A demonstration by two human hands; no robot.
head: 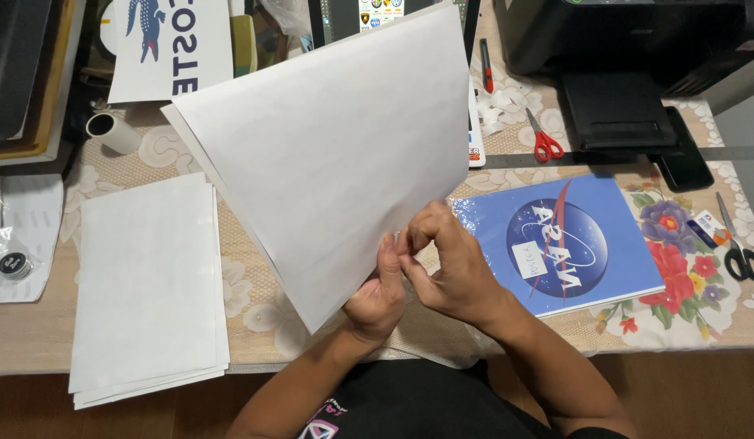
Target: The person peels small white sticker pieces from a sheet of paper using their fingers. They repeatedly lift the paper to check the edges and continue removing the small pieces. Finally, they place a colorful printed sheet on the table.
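I hold a large white sheet up above the table, tilted so one corner points down toward me. My left hand pinches the sheet's lower edge near that corner. My right hand touches the same edge just beside it, fingertips curled against the paper and the left thumb. The sheet hides much of the table behind it.
A stack of white sheets lies at the left table edge. A blue printed sheet in plastic lies to the right. Red scissors, black scissors, a red cutter, a metal ruler and a black printer are farther back.
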